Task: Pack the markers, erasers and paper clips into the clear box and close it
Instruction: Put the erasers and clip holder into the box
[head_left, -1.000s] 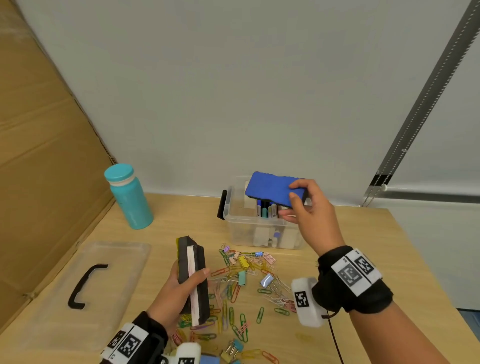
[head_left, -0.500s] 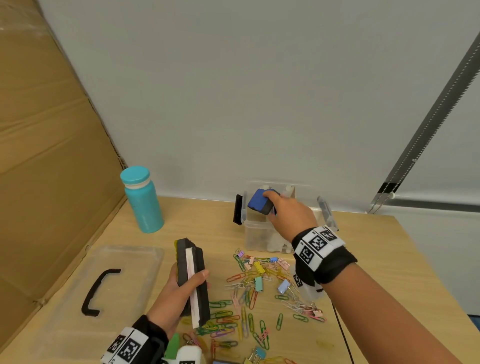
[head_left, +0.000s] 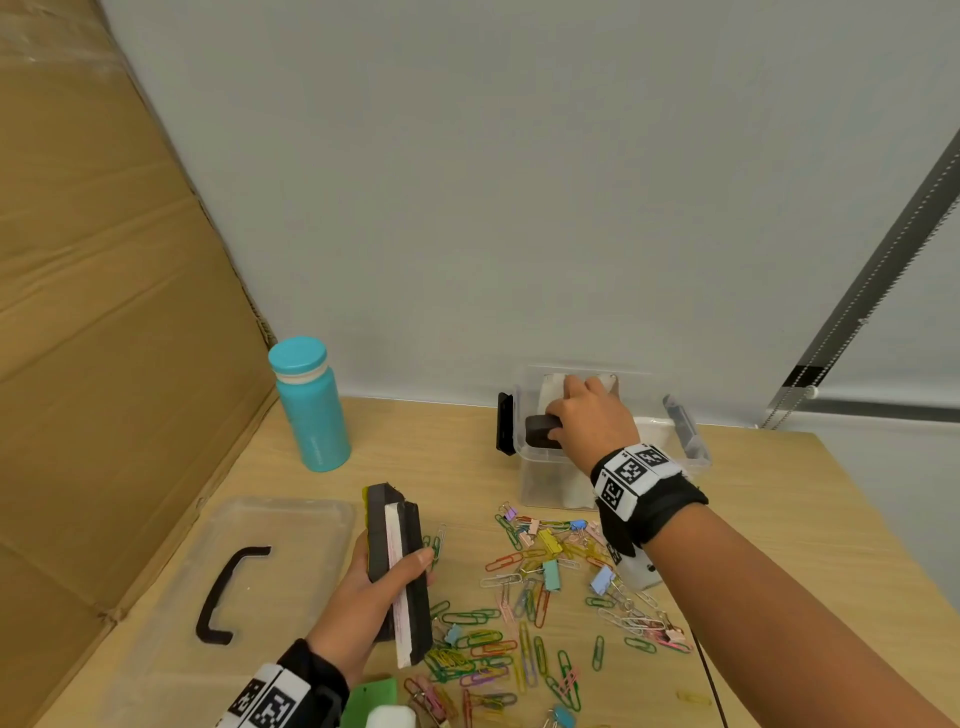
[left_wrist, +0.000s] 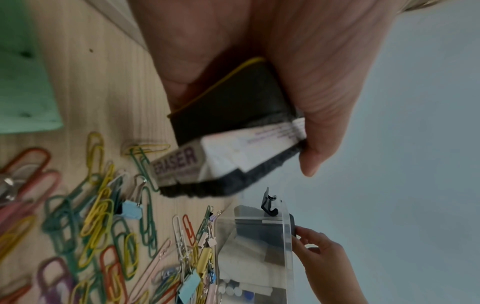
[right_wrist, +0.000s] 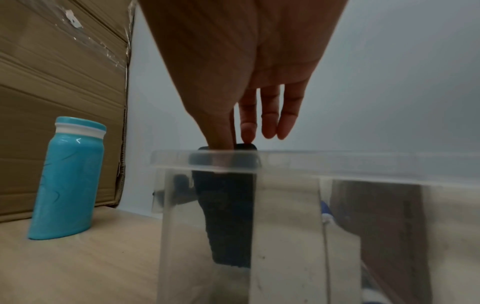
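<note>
The clear box (head_left: 693, 454) stands open at the back of the table. My right hand (head_left: 592, 415) reaches over its left end, thumb and forefinger pinching the top of a dark-faced eraser (head_left: 540, 431) that stands on end inside the box (right_wrist: 337, 162), its tip (right_wrist: 245, 147) just above the rim. Marker ends (left_wrist: 233, 291) show through the box wall. My left hand (head_left: 384, 587) grips two black erasers (head_left: 400, 561) held together, one labelled ERASER (left_wrist: 179, 166). Coloured paper clips (head_left: 519, 623) and binder clips lie scattered in front of the box.
The box's clear lid (head_left: 182, 597) with a black handle lies flat at the left. A teal bottle (head_left: 311, 410) stands behind it, beside a leaning cardboard sheet (head_left: 104, 312). A green piece (head_left: 371, 696) lies at the table's near edge. A wall backs the table.
My right hand turned the blue eraser on end and lowered it into the box's left end. My left hand kept its grip on the black erasers without moving.
</note>
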